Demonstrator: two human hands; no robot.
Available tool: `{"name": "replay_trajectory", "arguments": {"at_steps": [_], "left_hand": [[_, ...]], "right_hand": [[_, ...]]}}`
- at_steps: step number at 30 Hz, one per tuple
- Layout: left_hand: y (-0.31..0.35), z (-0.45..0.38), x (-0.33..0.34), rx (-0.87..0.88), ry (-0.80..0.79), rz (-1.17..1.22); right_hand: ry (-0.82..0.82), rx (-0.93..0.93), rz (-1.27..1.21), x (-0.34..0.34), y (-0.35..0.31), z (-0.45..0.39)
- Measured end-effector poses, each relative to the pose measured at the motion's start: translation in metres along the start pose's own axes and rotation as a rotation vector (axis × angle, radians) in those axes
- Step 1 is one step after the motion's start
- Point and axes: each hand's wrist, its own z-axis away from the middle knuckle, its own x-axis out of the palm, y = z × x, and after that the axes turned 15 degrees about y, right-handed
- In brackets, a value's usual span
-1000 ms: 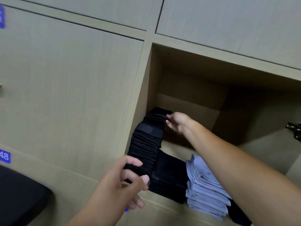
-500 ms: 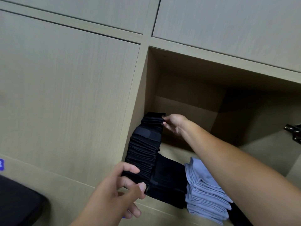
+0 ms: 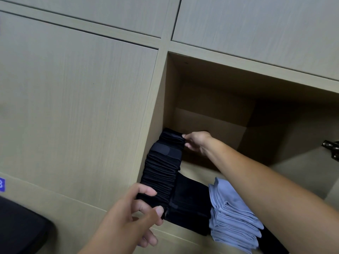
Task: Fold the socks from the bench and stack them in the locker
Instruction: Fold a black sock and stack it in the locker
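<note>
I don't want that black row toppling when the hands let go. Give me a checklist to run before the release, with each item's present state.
1. Row of black socks against the locker's left wall: ok, it lies along it.
2. Right hand steadying the far end: ok, fingertips touch it.
3. Left hand has a grip on the near end: ok, fingers and thumb curl round it.
4. Row evenly packed: not ok, one sock near the far end sits out of line.
5. Neighbouring black pile and blue stack clear of the row: cannot tell, the black pile seems to touch it.
6. Bench cleared of socks: cannot tell, out of view.
</note>
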Motion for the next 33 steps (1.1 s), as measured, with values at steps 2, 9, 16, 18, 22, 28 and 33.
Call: {"name": "replay_trajectory", "arguments": {"at_steps": [2, 9, 16, 18, 22, 28, 33], "left_hand": [[0.000, 0.000, -0.002, -0.003, 0.005, -0.006], [0.002, 0.003, -0.017, 0.016, 0.019, -0.027], [0.018, 0.014, -0.071, 0.082, 0.096, -0.128], [0.022, 0.020, -0.093, 0.093, 0.152, -0.150], [0.029, 0.038, -0.141, 0.107, 0.264, -0.218], [0.037, 0.095, -0.225, 0.108, 0.461, -0.416], [0.039, 0.161, -0.294, 0.040, 0.657, -0.602]], "right_hand": [[0.010, -0.009, 0.006, -0.003, 0.000, 0.003], [0.172, -0.333, 0.002, -0.022, -0.004, 0.047], [0.038, -0.723, -0.072, -0.043, 0.006, 0.159], [-0.039, -0.814, -0.082, -0.043, 0.015, 0.194], [-0.258, -0.896, -0.113, -0.023, 0.038, 0.248], [-0.533, -0.970, -0.028, 0.036, 0.064, 0.310], [-0.775, -0.999, 0.010, 0.096, 0.073, 0.365]]}}
